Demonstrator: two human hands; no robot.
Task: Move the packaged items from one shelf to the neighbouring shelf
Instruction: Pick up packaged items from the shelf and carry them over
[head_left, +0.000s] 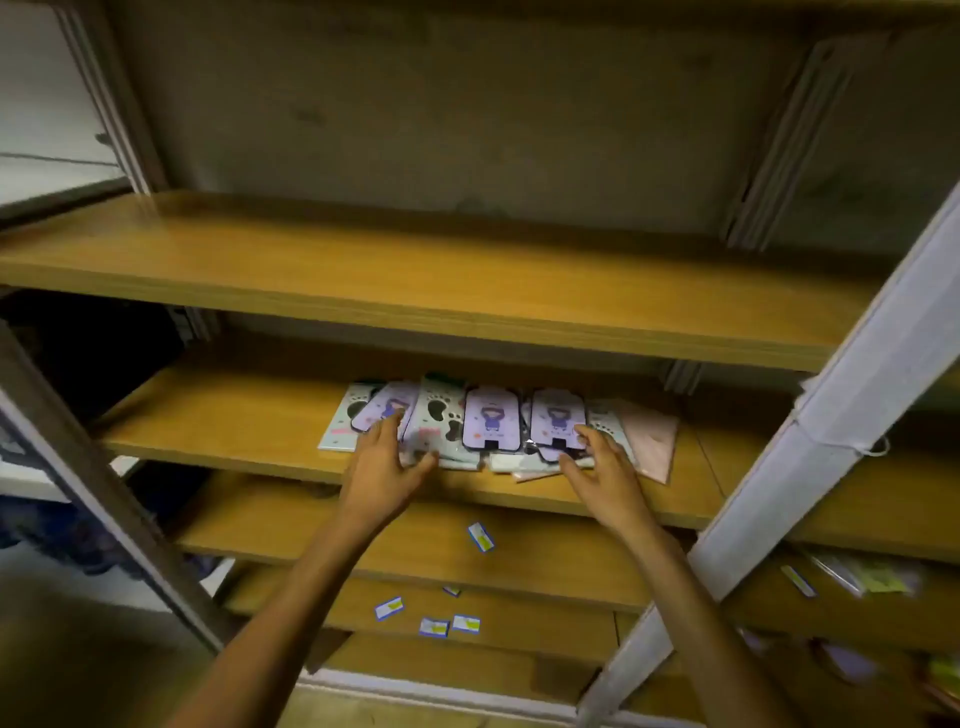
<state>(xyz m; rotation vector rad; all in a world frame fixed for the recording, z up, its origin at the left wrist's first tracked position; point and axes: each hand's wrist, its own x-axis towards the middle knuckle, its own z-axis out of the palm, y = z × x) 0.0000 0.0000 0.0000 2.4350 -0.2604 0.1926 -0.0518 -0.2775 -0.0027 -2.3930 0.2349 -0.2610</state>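
Note:
A loose spread of flat packaged items (491, 423), purple cartoon cards and pale footprint ones in clear sleeves, lies on the second wooden shelf (234, 431). My left hand (382, 462) rests on the left part of the spread, fingers apart, thumb near the front edge of the packs. My right hand (602, 467) lies on the right part, fingers spread over a purple pack. Neither hand has lifted anything. A pink pack (652, 441) sits at the right end of the pile.
The wooden shelf above (415, 265) is bare. Lower shelves hold several small blue-and-yellow cards (480, 536). A white metal upright (852, 410) stands at the right, a grey one (104, 483) at the left. More packs (862, 574) lie in the right-hand bay.

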